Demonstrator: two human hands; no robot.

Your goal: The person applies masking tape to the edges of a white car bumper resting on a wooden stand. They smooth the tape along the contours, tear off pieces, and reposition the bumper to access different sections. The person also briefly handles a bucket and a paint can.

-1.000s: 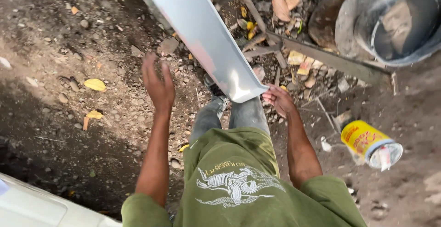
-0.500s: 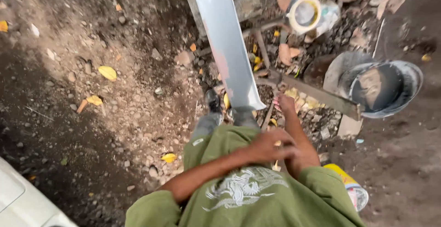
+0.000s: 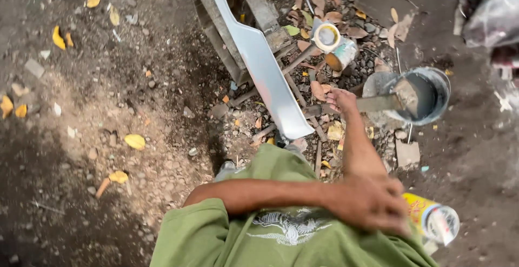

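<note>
My right hand [image 3: 341, 100] reaches forward over rubble and closes on the near end of a flat grey scraper [image 3: 381, 103]. The scraper's blade lies in a round grey bucket [image 3: 440, 86] of grey paste. My left arm crosses my green shirt, and my left hand [image 3: 373, 205], blurred, wraps over my right arm near the elbow. A long silver panel [image 3: 259, 56] slants from the top down to just left of my right hand, its end near my feet.
The panel leans on a wooden frame [image 3: 216, 40]. A small open tin [image 3: 328, 39] lies beyond my right hand. A yellow can [image 3: 432, 219] lies by my left hand. Stones, sticks and dry leaves litter the dirt, and a plastic bag [image 3: 492, 13] sits top right.
My left hand swung from the ground at the left across my body onto my right arm. My right hand left the panel's end and reached right to the scraper. The view shifted.
</note>
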